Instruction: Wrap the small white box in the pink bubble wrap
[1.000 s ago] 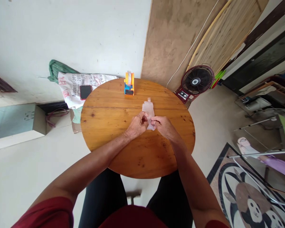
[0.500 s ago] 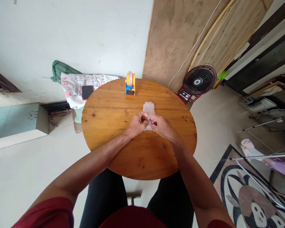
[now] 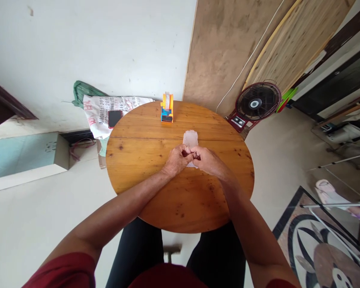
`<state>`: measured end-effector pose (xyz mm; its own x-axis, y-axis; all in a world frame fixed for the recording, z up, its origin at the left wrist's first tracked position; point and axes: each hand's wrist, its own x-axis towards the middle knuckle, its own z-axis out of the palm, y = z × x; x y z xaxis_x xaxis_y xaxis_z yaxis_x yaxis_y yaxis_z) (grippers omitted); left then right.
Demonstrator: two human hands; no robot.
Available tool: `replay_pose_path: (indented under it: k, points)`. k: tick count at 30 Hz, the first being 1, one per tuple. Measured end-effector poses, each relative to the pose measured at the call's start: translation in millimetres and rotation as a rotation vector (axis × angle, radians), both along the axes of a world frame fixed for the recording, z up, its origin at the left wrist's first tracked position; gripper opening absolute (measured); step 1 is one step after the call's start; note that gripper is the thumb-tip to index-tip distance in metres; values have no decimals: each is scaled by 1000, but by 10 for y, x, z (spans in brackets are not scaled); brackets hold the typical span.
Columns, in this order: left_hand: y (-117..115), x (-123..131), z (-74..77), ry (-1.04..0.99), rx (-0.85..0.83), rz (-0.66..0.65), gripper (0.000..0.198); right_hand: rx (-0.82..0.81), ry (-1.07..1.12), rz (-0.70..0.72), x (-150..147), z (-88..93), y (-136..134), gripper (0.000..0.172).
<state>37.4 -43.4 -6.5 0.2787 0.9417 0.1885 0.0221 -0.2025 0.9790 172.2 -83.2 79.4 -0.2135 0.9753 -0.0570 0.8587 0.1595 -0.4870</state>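
A pale pinkish-white flat piece [image 3: 191, 138], like folded paper or thin card with a notched outline, lies on the round wooden table [image 3: 168, 200]. Over its near half, my left hand [image 3: 178, 158] and my right hand [image 3: 208, 160] meet with thumbs and fingertips pinched together. Whatever sits between the fingertips is hidden or too small to make out. Behind them, an orange and blue tape dispenser [image 3: 167, 108] with a roll of tape stands near the table's far edge.
A dark fan [image 3: 254, 103] stands just past the table's right edge. At the left edge are a printed white sack [image 3: 96, 116] and a dark flat object [image 3: 115, 119]. Another person's leg and pink shoe [image 3: 325, 188] show at the far right, by a metal rack.
My fingertips have come closer together over the pale piece, and now touch. The whole view has shifted slightly, so the table sits a little further right.
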Motion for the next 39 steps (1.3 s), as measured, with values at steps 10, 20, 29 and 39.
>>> replay_pose_path:
  k: [10, 20, 29, 39]
  points:
    - [-1, -75, 97, -64, -110, -91, 40, -63, 110, 73, 106, 26, 38, 38]
    - [-14, -78, 84, -34, -101, -74, 26, -37, 234, 68, 177, 33, 29, 49]
    - [-55, -85, 188, 169, -84, -13, 12, 242, 296, 48, 429, -206, 123, 23]
    - [-71, -146, 331, 493, 240, 27, 2, 290, 259, 216, 442, -349, 289, 20]
